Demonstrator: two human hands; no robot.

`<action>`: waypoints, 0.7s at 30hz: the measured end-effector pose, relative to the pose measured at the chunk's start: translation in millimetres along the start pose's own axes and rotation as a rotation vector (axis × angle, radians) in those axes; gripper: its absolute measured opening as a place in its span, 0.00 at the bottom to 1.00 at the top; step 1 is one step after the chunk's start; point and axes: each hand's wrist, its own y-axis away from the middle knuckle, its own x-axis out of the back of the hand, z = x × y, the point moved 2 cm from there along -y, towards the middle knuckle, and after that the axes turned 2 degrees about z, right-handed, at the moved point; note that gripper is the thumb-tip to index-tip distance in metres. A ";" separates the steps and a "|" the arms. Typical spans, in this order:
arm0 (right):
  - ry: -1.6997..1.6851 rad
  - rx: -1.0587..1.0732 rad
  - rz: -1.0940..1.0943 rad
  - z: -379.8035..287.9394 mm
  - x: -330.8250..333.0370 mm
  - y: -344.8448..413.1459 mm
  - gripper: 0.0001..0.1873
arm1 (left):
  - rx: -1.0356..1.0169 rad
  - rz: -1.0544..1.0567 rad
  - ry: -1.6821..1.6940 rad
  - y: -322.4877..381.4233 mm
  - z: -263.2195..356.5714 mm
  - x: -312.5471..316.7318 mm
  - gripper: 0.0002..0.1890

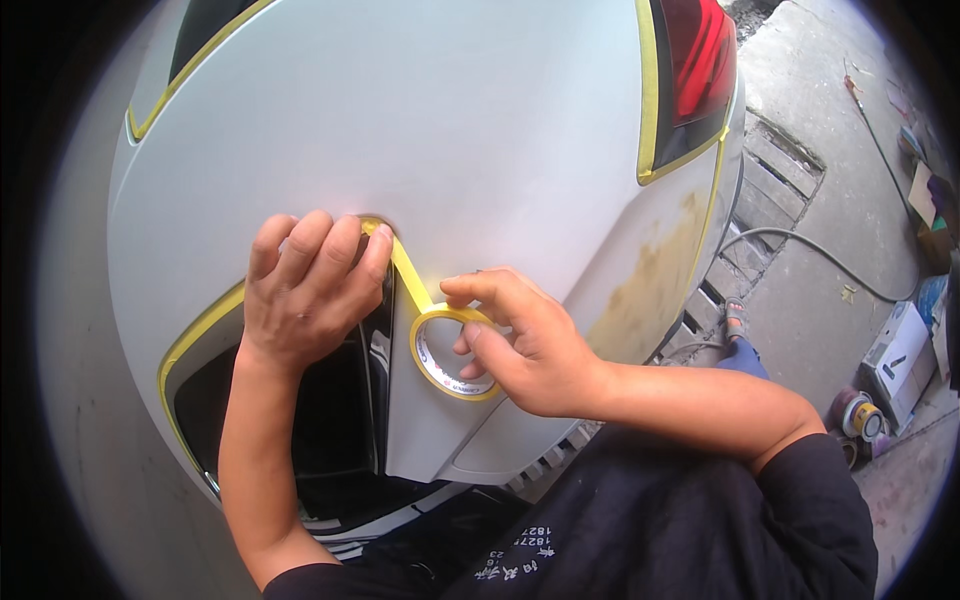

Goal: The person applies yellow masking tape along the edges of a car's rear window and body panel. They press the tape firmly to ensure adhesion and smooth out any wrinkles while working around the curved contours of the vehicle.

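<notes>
My left hand (311, 289) is at the upper corner of a dark, tape-edged opening (334, 405) in a pale grey car body. Its curled fingers and thumb hold a strip of yellow masking tape (411, 274) against the corner, partly hiding it. From there the strip runs taut, down and right, to a roll of yellow masking tape (421, 364). My right hand (525, 352) has that roll, its thumb across the ring and some fingertips showing through the hole. The roll hangs just in front of the grey panel.
Yellow tape borders a red tail light (697, 67) and a dark window (214, 34). A brownish patch (645, 262) marks the rear panel. On the concrete floor lie a hose (832, 259), a white box (900, 360), and tape rolls (862, 420) near a drain grate (776, 169).
</notes>
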 end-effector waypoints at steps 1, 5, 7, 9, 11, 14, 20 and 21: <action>-0.007 -0.015 -0.001 -0.7 0.5 -0.2 0.20 | 0.004 0.014 -0.007 0.1 -0.3 -1.2 0.21; 0.047 0.049 -0.003 5.3 0.9 -0.4 0.20 | 0.021 0.037 -0.021 0.5 -0.9 -1.1 0.21; 0.016 0.027 -0.001 3.6 -0.5 -0.2 0.20 | 0.031 0.034 -0.021 1.7 -0.4 -1.1 0.20; -0.022 -0.023 -0.011 -0.9 -0.2 0.0 0.20 | 0.042 0.031 -0.018 2.8 0.0 -1.7 0.21; -0.035 -0.035 -0.009 -1.8 0.2 -0.6 0.20 | 0.070 0.025 0.011 0.2 -1.4 -0.4 0.21; -0.021 -0.006 -0.002 0.7 -2.1 -0.8 0.20 | 0.075 0.032 0.010 -2.5 -1.7 1.2 0.18; -0.043 -0.020 -0.009 -1.4 -2.4 -1.1 0.20 | 0.000 0.053 0.010 6.9 4.1 -0.9 0.22; -0.048 -0.024 -0.007 -0.3 -3.1 -0.1 0.20 | -0.022 0.065 0.025 8.5 6.3 -0.4 0.22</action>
